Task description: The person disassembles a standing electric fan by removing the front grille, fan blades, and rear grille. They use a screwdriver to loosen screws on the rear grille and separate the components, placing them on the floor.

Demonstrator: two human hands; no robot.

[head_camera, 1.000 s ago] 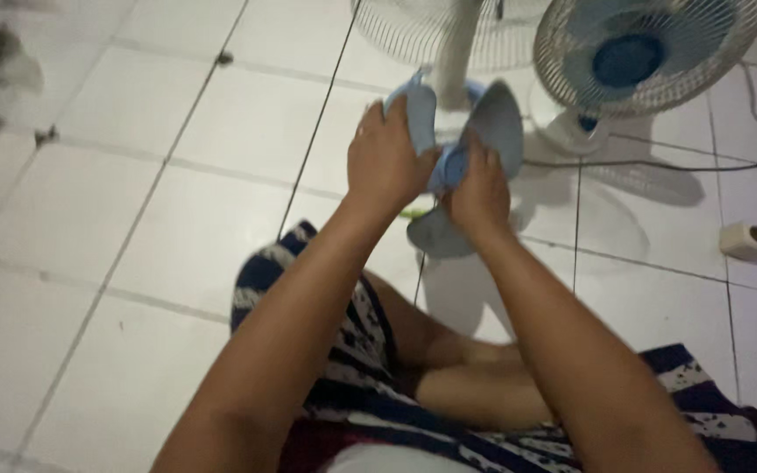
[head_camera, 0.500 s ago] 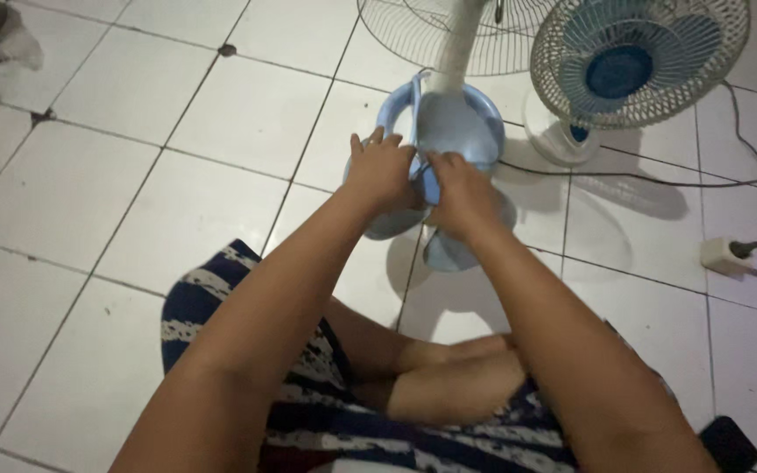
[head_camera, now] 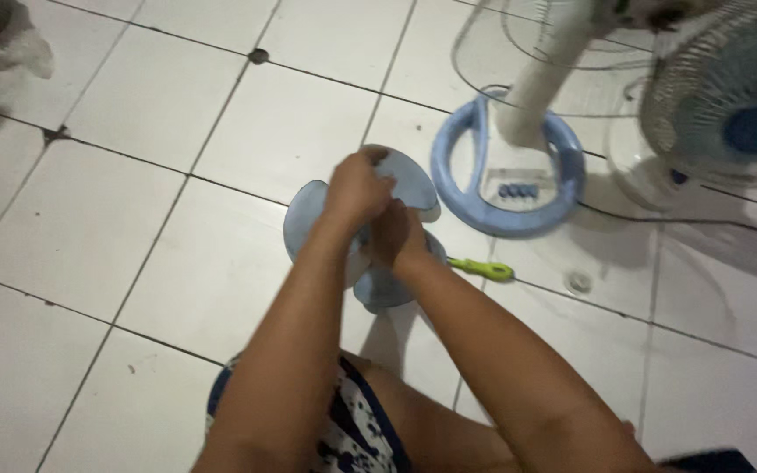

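Head view, looking down: a white tiled floor with dark grout lines fills the scene, and a person sits on it with both bare forearms reaching forward from the bottom edge. A blue and white patterned garment shows between the arms, over the lap.

At upper right a white stand fan rises from a round base ringed in light blue, with a row of small blue buttons on its white centre. Just to its right stands a second fan, its wire grille and dark blue hub blurred at the frame's edge, and a thin dark cord trails across the tiles from that side.

Centre frame, a light blue fan blade with three rounded lobes is held low over the floor in front of the person, near the left of the blue-ringed base but apart from it. The left hand is closed over the upper lobe, fingers curled across its top edge. The right hand is folded around the middle of the blade, at its hub; its fingers are hidden behind the left hand, so the exact hold cannot be told.

Beside the blade's lower lobe, a small tool with a yellow-green handle lies on the tiles, and a small round pale part rests further right.
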